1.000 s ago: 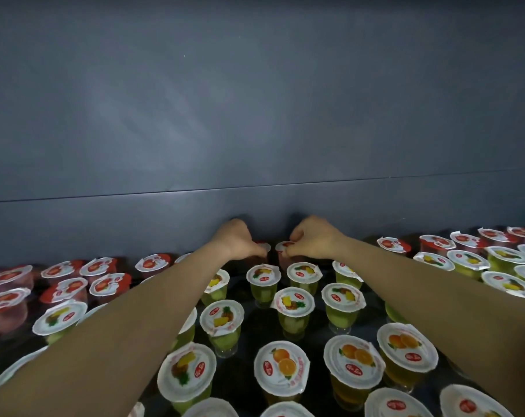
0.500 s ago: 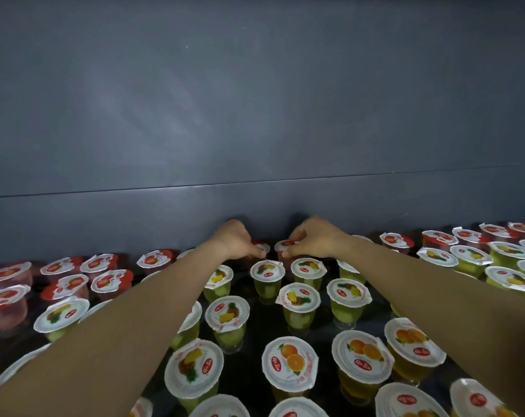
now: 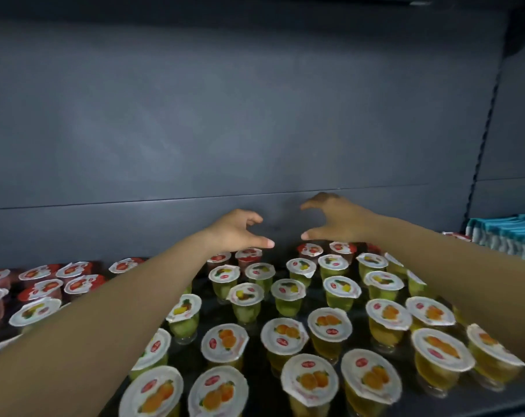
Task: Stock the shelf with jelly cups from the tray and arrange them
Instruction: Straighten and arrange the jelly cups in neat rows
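Rows of jelly cups with white foil lids fill the dark shelf (image 3: 270, 341). Orange-fruit cups (image 3: 329, 326) stand at the front, green pineapple cups (image 3: 288, 291) in the middle, red strawberry cups (image 3: 248, 256) along the back wall. My left hand (image 3: 240, 231) hovers above the back row with thumb and fingers spread, holding nothing. My right hand (image 3: 330, 218) hovers a little higher, facing it, fingers curved apart and empty. Two red cups, one (image 3: 310, 251) under my right hand, stand below the gap between my hands. No tray is in view.
More red cups (image 3: 44, 281) crowd the back left of the shelf. A stack of teal packets (image 3: 508, 233) sits at the far right beyond a slotted upright (image 3: 480, 139). The grey back panel (image 3: 225, 130) rises close behind my hands.
Both hands have let go of the red cups at the back row and lifted up, opening. The view has tilted, showing more of the shelf's right side.
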Demonstrator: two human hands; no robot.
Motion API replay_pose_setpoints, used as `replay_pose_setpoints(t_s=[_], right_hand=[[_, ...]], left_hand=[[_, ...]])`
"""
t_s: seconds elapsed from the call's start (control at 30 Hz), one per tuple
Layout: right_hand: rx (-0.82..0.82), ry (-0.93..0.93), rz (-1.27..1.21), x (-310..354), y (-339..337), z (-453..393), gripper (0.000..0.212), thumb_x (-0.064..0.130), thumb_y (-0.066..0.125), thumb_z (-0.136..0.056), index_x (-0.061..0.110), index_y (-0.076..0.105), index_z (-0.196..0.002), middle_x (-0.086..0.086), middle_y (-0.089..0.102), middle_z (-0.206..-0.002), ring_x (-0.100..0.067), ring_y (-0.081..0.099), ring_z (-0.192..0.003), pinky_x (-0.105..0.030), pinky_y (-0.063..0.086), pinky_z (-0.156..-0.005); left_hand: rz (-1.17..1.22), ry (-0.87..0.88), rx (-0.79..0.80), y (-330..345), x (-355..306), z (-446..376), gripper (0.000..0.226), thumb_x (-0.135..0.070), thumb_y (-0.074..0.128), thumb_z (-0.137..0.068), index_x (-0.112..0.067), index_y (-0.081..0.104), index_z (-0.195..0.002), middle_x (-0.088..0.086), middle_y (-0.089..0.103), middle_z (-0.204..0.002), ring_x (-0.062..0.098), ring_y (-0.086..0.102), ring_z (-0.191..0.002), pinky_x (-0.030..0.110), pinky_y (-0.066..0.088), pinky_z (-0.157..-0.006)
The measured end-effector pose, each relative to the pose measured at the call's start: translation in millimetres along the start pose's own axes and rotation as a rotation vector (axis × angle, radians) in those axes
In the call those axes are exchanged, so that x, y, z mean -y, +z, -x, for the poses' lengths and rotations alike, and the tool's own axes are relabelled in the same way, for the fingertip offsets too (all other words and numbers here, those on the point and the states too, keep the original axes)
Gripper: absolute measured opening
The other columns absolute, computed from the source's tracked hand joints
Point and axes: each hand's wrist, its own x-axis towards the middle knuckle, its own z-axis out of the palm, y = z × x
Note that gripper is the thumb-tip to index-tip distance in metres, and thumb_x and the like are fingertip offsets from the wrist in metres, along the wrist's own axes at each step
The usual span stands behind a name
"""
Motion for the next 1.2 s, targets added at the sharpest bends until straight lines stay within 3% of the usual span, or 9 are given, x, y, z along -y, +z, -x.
replay_pose_setpoints(t_s=[0.33, 0.63, 1.0, 1.1, 1.2], right_hand=[[-0.011, -0.017, -0.022, -74, -35, 47, 0.071, 0.048, 0.067, -0.082, 0.030, 0.034, -0.143, 0.003, 0.026, -0.154, -0.020, 0.025, -0.140, -0.037, 0.028, -0.109], [0.082, 0.123, -0.215, -105, 10, 18, 0.057, 0.029, 0.066, -0.088, 0.023, 0.042, -0.139, 0.001, 0.038, -0.148, -0.021, 0.038, -0.134, -0.034, 0.033, -0.107], [0.293, 0.242, -0.264, -127, 44, -17, 0.057, 0.027, 0.071, -0.083, 0.021, 0.049, -0.135, 0.002, 0.053, -0.136, -0.019, 0.052, -0.121, -0.033, 0.043, -0.102], [0.296, 0.234, -0.237, -128, 46, -20, 0.057, 0.026, 0.071, -0.082, 0.019, 0.050, -0.134, 0.001, 0.054, -0.135, -0.019, 0.054, -0.119, -0.032, 0.044, -0.100], [0.289, 0.229, -0.211, -128, 50, -21, 0.056, 0.028, 0.071, -0.083, 0.020, 0.050, -0.134, 0.001, 0.054, -0.135, -0.018, 0.054, -0.118, -0.030, 0.045, -0.099]], left_hand=[[-0.127, -0.061, -0.091, 35, -77, 3, 0.070, -0.042, 0.071, -0.079, -0.023, 0.041, -0.140, 0.000, 0.034, -0.150, 0.022, 0.034, -0.136, 0.036, 0.033, -0.108], [-0.087, -0.138, 0.000, 73, -64, -50, 0.070, -0.032, 0.072, -0.081, -0.015, 0.040, -0.141, 0.005, 0.041, -0.146, 0.023, 0.040, -0.133, 0.035, 0.034, -0.107], [-0.108, -0.127, 0.135, 96, -46, -93, 0.067, -0.031, 0.075, -0.078, -0.009, 0.049, -0.135, 0.007, 0.052, -0.137, 0.021, 0.051, -0.124, 0.030, 0.041, -0.102], [-0.115, -0.120, 0.135, 98, -44, -95, 0.057, -0.032, 0.076, -0.077, -0.007, 0.058, -0.126, 0.007, 0.062, -0.123, 0.022, 0.058, -0.115, 0.032, 0.045, -0.095], [-0.115, -0.109, 0.139, 99, -44, -95, 0.043, -0.032, 0.075, -0.078, -0.005, 0.067, -0.111, 0.007, 0.066, -0.098, 0.018, 0.062, -0.091, 0.033, 0.050, -0.087]])
